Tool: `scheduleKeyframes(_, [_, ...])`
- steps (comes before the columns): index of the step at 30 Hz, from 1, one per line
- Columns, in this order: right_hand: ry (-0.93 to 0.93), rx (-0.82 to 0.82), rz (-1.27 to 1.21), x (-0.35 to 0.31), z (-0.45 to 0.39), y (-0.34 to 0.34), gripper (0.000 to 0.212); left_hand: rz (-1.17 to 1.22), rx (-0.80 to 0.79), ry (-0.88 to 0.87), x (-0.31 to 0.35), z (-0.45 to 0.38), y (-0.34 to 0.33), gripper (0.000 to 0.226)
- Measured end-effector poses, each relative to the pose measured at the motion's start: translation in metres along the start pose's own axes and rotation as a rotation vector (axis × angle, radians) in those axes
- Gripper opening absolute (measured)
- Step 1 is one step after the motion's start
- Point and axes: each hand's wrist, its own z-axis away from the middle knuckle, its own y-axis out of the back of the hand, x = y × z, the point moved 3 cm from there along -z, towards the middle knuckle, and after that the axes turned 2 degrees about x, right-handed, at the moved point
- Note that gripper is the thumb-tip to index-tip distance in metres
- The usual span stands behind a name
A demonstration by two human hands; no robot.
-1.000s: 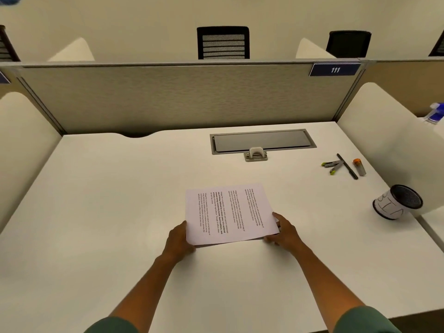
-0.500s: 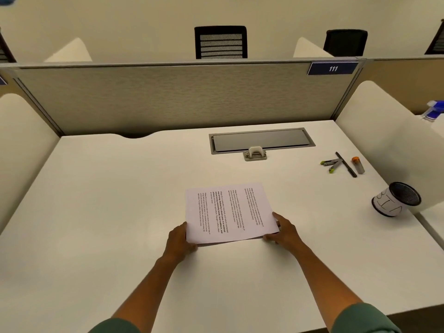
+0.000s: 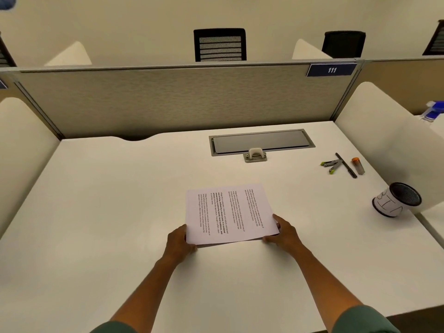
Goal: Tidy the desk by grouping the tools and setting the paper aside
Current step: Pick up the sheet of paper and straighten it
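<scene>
Fingers of left hand [image 3: 179, 241] and right hand [image 3: 284, 233] grip paper [image 3: 228, 213] at near corners | near edge lifted off desk [image 3: 96, 212] | pens [image 3: 342, 164], cup [image 3: 396, 199] far right

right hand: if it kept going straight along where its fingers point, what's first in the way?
The right hand points forward-left, so first it meets the paper it already holds at the corner; beyond that, probably bare desk.

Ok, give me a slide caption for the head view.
Both hands, left hand and right hand, hold the printed paper at its near corners; tools lie grouped far right.
</scene>
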Motion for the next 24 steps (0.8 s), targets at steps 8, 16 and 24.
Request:
scheduleKeyframes(8, [-0.015,0.028,0.01,0.001,0.0,-0.005,0.076,0.023,0.01,0.004,-0.007,-0.004,0.0,0.029])
scheduleKeyframes(16, [-0.013,0.028,0.023,0.005,-0.003,-0.006,0.061,0.021,-0.004,0.027,-0.011,-0.009,-0.002,0.036])
scheduleKeyframes(24, [-0.006,0.043,0.021,0.005,-0.004,-0.007,0.058,0.011,0.002,0.011,-0.012,-0.011,-0.002,0.037])
